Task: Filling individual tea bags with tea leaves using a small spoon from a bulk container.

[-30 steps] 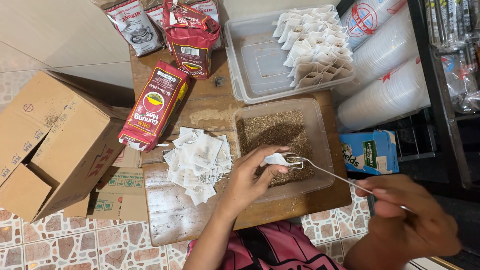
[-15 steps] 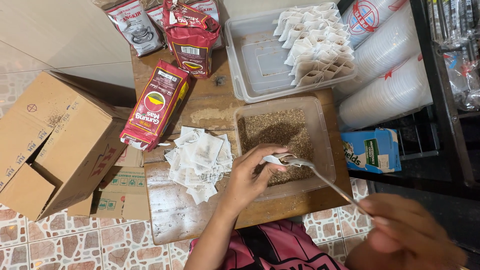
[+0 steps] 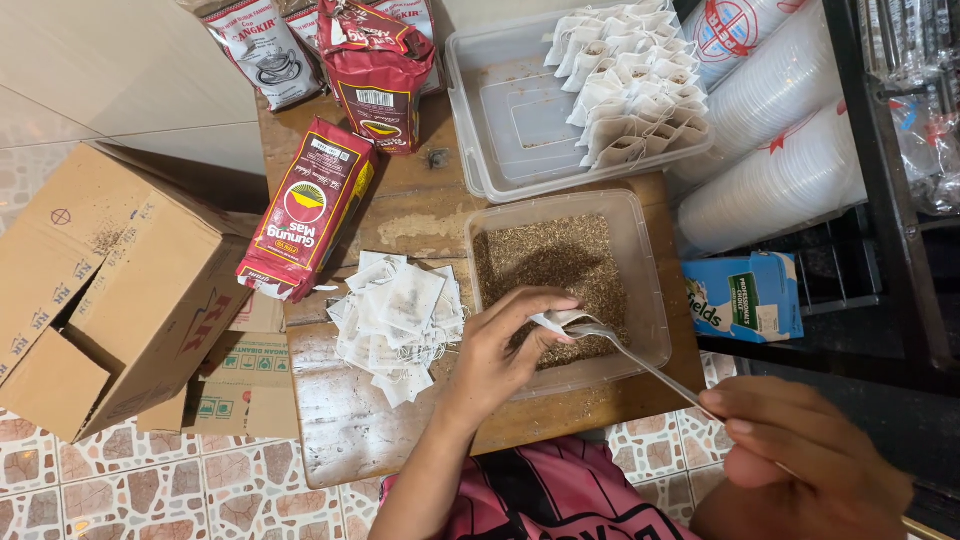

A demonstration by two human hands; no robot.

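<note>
A cardboard box (image 3: 110,300) stands left of the bench (image 3: 400,215); red packets (image 3: 310,210), stacked cups (image 3: 780,150) and a blue carton (image 3: 745,297) sit nearby.

Sachet (image 3: 548,321) in left hand (image 3: 497,352) — spoon (image 3: 640,362)

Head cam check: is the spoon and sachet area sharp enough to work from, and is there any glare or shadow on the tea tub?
Head view: sachet and spoon are sharp; the right hand is slightly soft at the frame's edge; the left hand shades part of the tea tub; no glare, even light.
</note>
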